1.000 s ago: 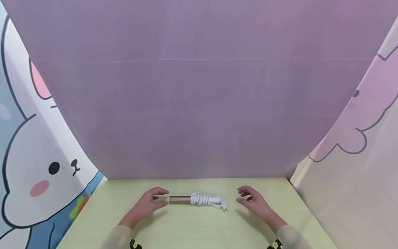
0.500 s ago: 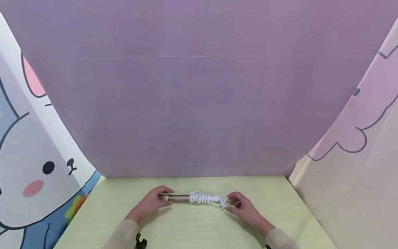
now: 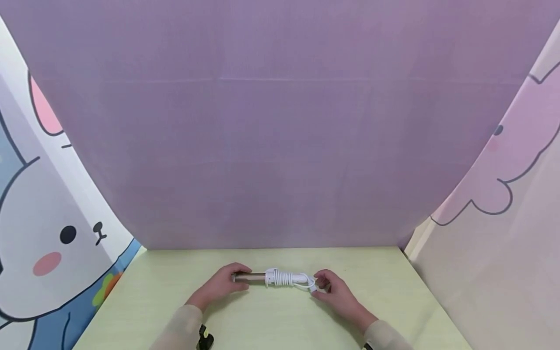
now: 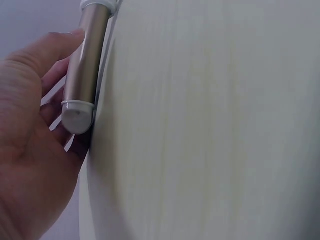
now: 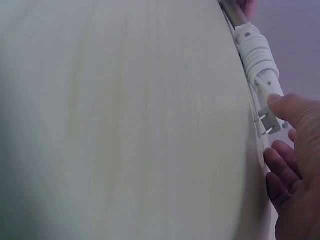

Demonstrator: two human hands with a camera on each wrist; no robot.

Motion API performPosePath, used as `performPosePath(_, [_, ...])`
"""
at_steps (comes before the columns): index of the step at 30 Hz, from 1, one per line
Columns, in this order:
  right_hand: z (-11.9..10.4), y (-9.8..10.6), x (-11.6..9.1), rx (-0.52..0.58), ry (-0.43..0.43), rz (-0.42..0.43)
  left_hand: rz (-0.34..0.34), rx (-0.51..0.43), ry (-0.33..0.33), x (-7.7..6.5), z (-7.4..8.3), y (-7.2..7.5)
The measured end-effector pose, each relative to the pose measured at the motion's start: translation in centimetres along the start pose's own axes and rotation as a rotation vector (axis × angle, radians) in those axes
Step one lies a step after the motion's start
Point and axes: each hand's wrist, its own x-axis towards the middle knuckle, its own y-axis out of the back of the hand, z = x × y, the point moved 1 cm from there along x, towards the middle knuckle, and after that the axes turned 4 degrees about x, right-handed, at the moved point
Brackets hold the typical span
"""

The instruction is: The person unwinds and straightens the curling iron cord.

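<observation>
A curling iron (image 3: 253, 277) with a gold-brown barrel and white handle lies across the table, its white cord (image 3: 283, 278) wound round the handle. My left hand (image 3: 223, 282) curves about the barrel's tip end; in the left wrist view the thumb (image 4: 65, 47) overlaps the barrel (image 4: 89, 60) and the other fingers are partly hidden behind it. In the head view, gaps show on both sides of the barrel. Around the handle end is my right hand (image 3: 339, 294), thumb at the two-pin plug (image 5: 269, 122), other fingers bent loosely and apart from the handle.
The pale table (image 3: 280, 321) ends at a purple curtain (image 3: 280, 146) behind. Printed cloth walls stand on the left (image 3: 52, 218) and right (image 3: 494, 253).
Both hands have moved inward along the table, the left over the barrel end and the right to the plug. The spacing of thumb and fingers looks about the same.
</observation>
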Motion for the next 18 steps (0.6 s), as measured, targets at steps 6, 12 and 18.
performPosePath(6, [-0.1, -0.5, 0.2, -0.016, 0.005, 0.035, -0.009, 0.02, 0.006, 0.3, 0.0, -0.6])
performPosePath(12, [-0.3, -0.8, 0.3, -0.002, 0.0, 0.049, 0.0, 0.02, 0.005, 0.6, 0.1, -1.1])
performPosePath(18, [-0.3, -1.0, 0.4, -0.006, 0.003, 0.051, 0.017, 0.028, 0.003, 0.9, -0.2, -1.4])
